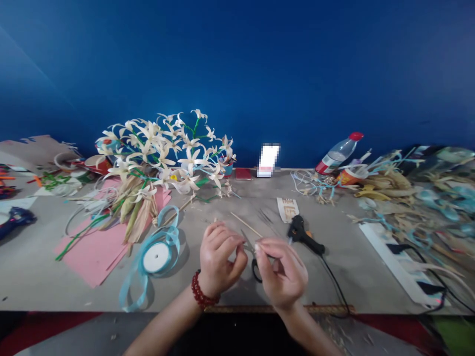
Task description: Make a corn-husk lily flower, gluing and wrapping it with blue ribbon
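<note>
Above the middle of the table, my left hand, a red bead bracelet at its wrist, is closed with the fingertips curled toward the thumb. Facing it a short gap away, my right hand pinches thumb against forefinger. Whatever either pinch holds is too small or hidden to make out. Just beyond the fingers lies a thin wooden stick. Scissors are partly covered by my right hand, a black handle loop showing between the hands. To the right rests a black glue gun, near a small printed packet.
White flowers on green stems stand at the back left. Blue ribbon trails from a white spool beside pink paper sheets. At right are a power strip, a bottle and dried husks.
</note>
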Tool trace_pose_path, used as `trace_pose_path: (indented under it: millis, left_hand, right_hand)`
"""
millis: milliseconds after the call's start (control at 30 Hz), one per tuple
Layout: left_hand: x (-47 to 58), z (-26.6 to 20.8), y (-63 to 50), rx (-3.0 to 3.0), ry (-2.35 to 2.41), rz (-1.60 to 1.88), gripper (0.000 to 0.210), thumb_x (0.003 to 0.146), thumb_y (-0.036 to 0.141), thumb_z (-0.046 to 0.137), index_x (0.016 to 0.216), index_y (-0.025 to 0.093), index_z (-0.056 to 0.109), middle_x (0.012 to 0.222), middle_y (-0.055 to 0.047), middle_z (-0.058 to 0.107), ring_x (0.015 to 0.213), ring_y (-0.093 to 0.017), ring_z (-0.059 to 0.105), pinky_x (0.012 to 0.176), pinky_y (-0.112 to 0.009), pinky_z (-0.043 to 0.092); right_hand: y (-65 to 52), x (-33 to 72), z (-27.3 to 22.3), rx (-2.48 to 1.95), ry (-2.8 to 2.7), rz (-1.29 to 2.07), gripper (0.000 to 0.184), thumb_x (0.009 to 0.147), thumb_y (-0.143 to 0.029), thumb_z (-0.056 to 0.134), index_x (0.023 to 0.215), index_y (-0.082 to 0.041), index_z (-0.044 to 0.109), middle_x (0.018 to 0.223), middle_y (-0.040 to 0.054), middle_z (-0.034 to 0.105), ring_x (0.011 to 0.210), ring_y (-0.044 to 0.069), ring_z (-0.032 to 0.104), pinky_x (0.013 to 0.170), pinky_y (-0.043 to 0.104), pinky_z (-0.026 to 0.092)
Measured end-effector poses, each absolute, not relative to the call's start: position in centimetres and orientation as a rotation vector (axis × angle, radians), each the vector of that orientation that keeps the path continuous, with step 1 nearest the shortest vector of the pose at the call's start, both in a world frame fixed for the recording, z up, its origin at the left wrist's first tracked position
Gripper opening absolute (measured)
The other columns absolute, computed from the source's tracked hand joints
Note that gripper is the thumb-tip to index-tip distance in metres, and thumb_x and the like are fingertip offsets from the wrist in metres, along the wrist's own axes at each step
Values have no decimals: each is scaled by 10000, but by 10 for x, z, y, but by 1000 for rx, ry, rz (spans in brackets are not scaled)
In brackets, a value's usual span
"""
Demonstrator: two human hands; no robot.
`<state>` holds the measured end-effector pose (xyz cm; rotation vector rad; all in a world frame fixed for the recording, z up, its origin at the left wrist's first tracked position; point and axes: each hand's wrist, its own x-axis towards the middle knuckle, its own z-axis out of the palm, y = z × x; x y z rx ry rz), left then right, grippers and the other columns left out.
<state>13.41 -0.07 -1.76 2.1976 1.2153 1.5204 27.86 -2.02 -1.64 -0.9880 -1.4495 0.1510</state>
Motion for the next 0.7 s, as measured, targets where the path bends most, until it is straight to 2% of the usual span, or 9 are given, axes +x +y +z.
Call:
trace_pose_path:
  millis: [133,267,333,467,633,700]
  left_hand:
    - [125,-19,-2,1924,1194,1499,156,889,151,515,874,196,663,795,-55,689,805,-209,625,863,-410,481]
    - [126,-8,-9,1453,827,1183,305,966,351,458,849,157,661,759,-79,643,736,-200,602,726,-344,494]
    - [129,-7,-11,1173,697,1070,304,935,397,529,797,151,643,703,-60,606,672,-179,569,684,-324,485]
    - [132,-15,-13,831,632,1033,242,825,365,705,741,156,616,712,-37,586,641,-139,513,627,-269,438]
    - [129,-15,-15,899,680,1048,256,837,385,703,759,158,615,675,-15,570,622,-123,490,620,-251,412]
    - [126,-11,-17,974,730,1045,282,840,407,697,750,157,603,659,-9,557,616,-121,480,618,-249,407]
  right_hand:
    - [-15,285,-13,-916,-1400,246,164,825,-56,639,826,-214,685,738,31,708,685,194,679,642,342,560]
    - [-7,286,-22,-826,-1419,483,121,865,-135,622,846,-223,703,758,37,739,705,210,694,710,408,569]
    - [-4,286,-28,-779,-1427,535,119,863,-142,632,870,-230,712,780,38,749,722,214,701,721,418,570]
    - [-3,288,-31,-727,-1502,590,158,852,-110,631,883,-235,723,792,35,756,740,211,708,725,406,575]
    - [-7,293,-21,-731,-1656,525,269,827,-117,657,1067,-233,689,895,68,773,806,228,728,736,403,598]
    - [-8,297,-14,-728,-1775,428,303,816,-86,654,1080,-232,684,912,68,779,818,224,736,748,386,603]
